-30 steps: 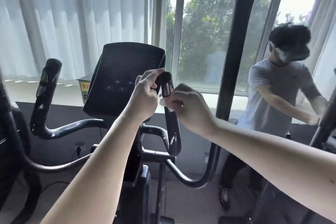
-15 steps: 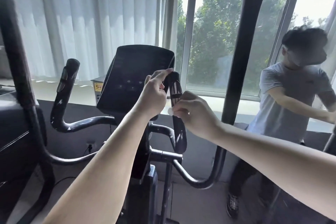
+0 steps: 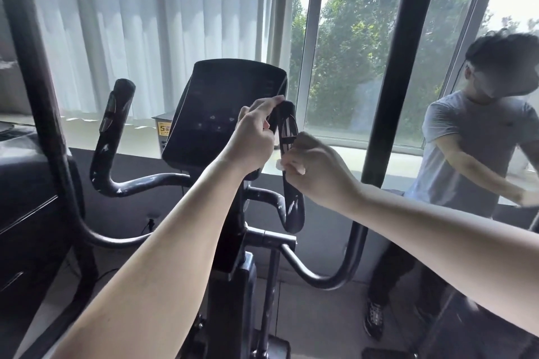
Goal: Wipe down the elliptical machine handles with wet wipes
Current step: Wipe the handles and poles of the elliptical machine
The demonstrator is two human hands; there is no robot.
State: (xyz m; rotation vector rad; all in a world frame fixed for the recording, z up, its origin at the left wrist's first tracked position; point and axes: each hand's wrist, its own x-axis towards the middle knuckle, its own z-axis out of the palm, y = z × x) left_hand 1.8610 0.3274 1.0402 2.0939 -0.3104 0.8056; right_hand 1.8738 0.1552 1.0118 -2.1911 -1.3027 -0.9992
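The left hand (image 3: 252, 137) grips the top of the right handle (image 3: 287, 137); the right hand (image 3: 318, 169) pinches a wipe (image 3: 280, 165) against it lower down.

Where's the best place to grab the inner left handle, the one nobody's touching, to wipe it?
Grip the upright stem of the inner left handle, just below its rounded top, coming from the near side. It stands almost vertical and clear of the console, so fingers can wrap it fully; lower down it bends sideways.
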